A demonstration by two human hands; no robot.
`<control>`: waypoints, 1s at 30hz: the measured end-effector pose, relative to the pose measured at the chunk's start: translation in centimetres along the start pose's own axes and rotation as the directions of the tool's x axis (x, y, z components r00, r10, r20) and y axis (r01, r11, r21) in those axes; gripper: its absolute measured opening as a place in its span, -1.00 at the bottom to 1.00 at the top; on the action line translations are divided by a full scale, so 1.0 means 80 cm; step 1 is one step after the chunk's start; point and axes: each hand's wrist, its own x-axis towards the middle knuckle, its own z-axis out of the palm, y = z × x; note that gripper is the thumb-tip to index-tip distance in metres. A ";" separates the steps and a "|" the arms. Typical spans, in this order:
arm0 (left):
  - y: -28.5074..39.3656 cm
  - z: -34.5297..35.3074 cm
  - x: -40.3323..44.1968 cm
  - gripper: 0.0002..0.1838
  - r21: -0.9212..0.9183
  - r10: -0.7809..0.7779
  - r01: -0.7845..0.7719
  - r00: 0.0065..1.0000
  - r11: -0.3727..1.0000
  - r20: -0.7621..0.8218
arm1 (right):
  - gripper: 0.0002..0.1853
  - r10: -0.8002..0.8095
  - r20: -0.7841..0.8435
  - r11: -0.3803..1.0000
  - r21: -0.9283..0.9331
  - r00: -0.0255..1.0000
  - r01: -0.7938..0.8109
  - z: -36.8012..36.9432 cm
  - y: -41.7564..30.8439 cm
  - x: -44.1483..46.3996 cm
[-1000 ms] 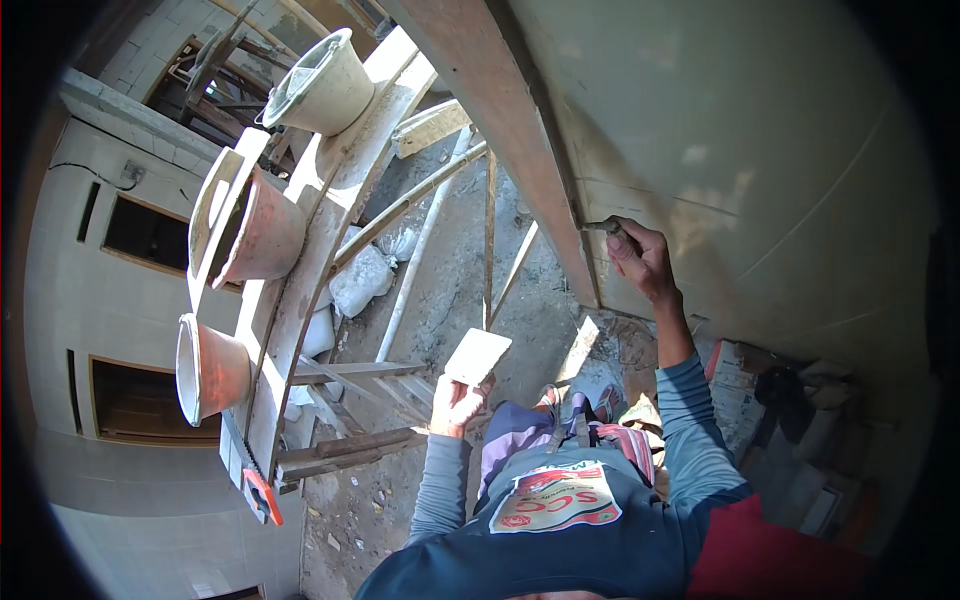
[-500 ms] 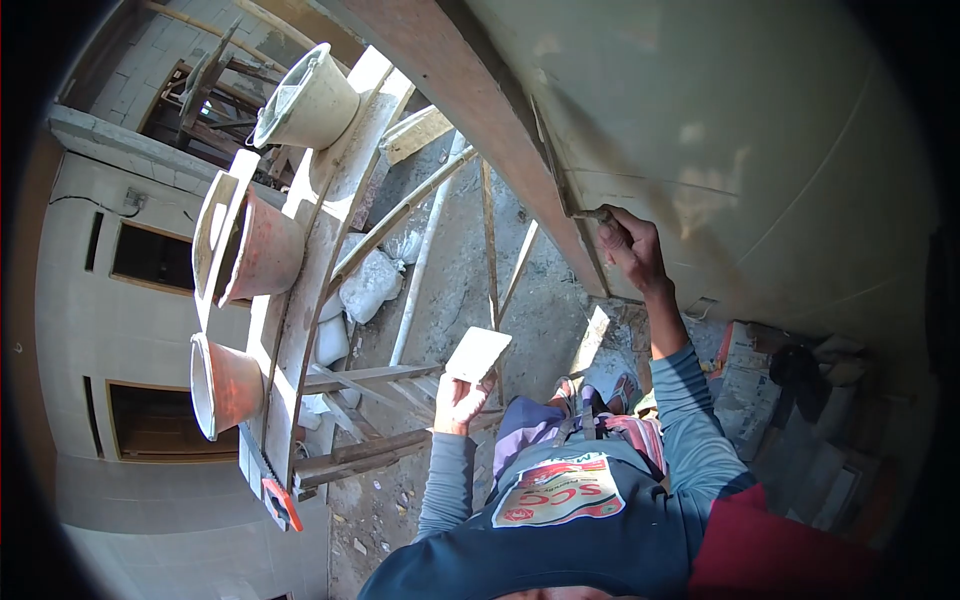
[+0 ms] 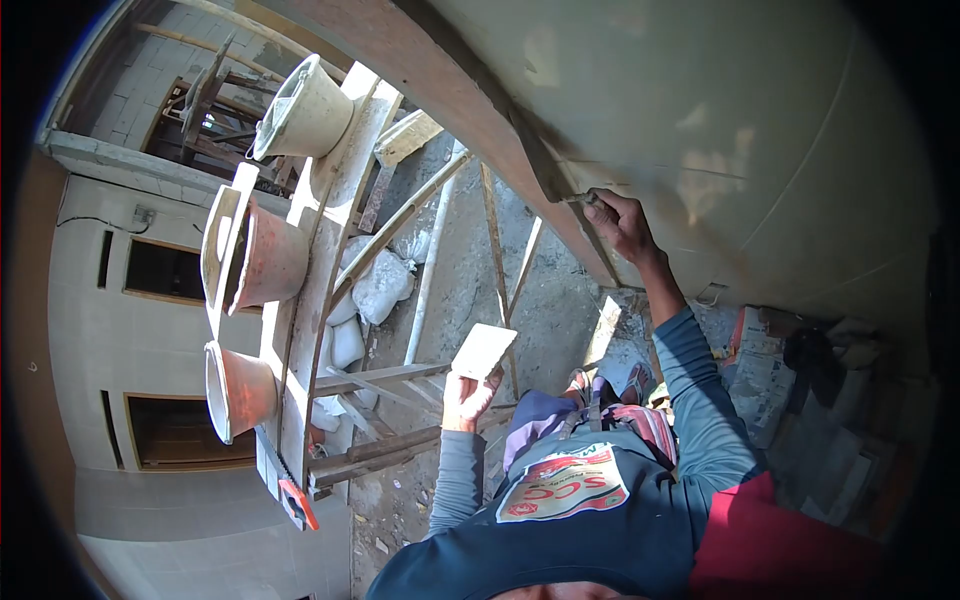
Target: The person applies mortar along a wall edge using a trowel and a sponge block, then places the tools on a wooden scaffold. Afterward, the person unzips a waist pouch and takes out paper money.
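Observation:
My left hand (image 3: 468, 398) is closed around the lower edge of a pale, flat rectangular piece (image 3: 484, 350), held in front of my body. Closed on the handle of a small trowel-like tool (image 3: 574, 199) is my right hand (image 3: 618, 225). The tool's tip meets the edge strip (image 3: 520, 150) between the brownish beam face and the smooth grey-green wall (image 3: 690, 100). Its blade is thin and partly hard to make out against that edge.
On the left, a plank scaffold (image 3: 318, 255) carries a grey bucket (image 3: 315, 112), two reddish buckets (image 3: 275, 255) and a saw with an orange handle (image 3: 298, 503). White sacks (image 3: 382, 287) and wooden poles are below. Stacked material (image 3: 757, 375) stands at lower right.
The view has shifted, so the scaffold and buckets sit lower and further right. My right hand with the tool has moved slightly up along the beam edge. My left hand still holds the pale piece.

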 end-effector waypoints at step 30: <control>-0.008 0.012 -0.005 -0.67 0.002 -0.060 0.061 0.991 0.998 -0.120 | -0.54 0.039 -0.006 0.998 0.041 0.999 -0.038 0.030 0.077 -0.075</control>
